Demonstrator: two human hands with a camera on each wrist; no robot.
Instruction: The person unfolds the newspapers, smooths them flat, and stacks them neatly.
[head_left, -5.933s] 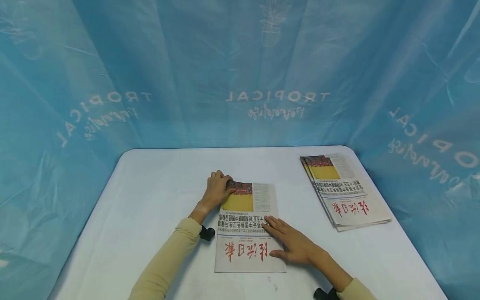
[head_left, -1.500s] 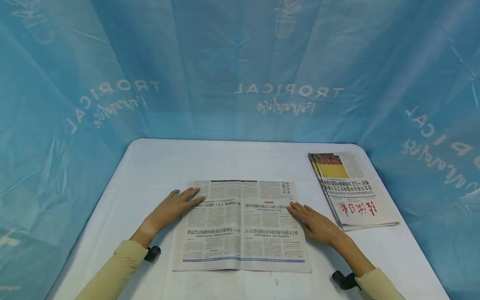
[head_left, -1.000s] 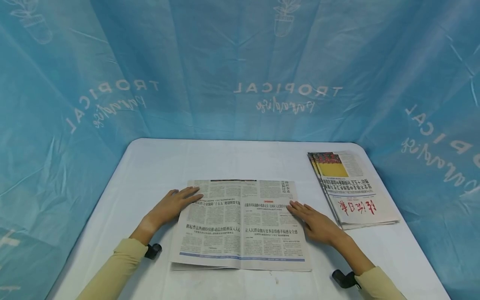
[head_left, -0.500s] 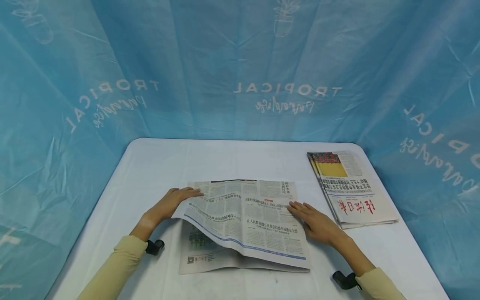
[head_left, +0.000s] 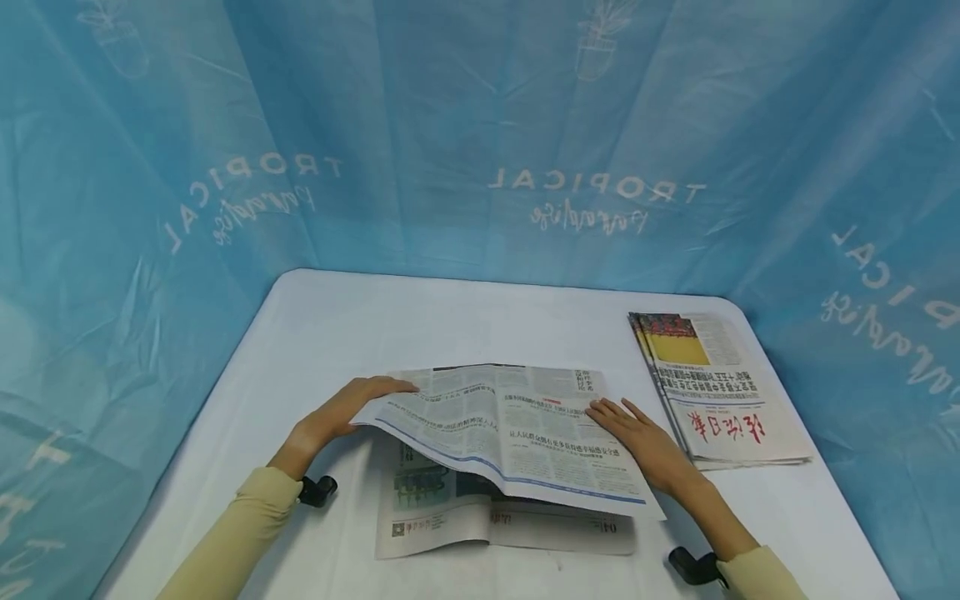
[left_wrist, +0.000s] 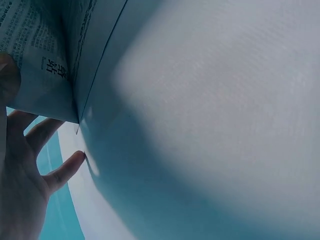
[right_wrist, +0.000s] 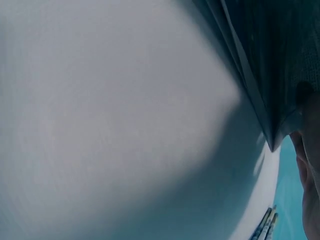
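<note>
A newspaper lies spread in front of me, its upper sheet raised at the near edge and bowed. Beneath it, the lower pages rest on the table, showing a picture and print. My left hand pinches the sheet at its left edge; in the left wrist view the thumb is on one face of the paper and fingers are behind. My right hand holds the right edge, fingers on top. In the right wrist view, its thumb is against the sheet's underside, partly in shadow.
Several folded newspapers lie in a stack at the right of the white table. A blue printed curtain surrounds the table's far and side edges. Black wrist cameras sit at both cuffs.
The folded newspaper was opened out flat. Over the last second its top sheet has risen from the near edge, first on the left, now on the right too, baring the pages below.
</note>
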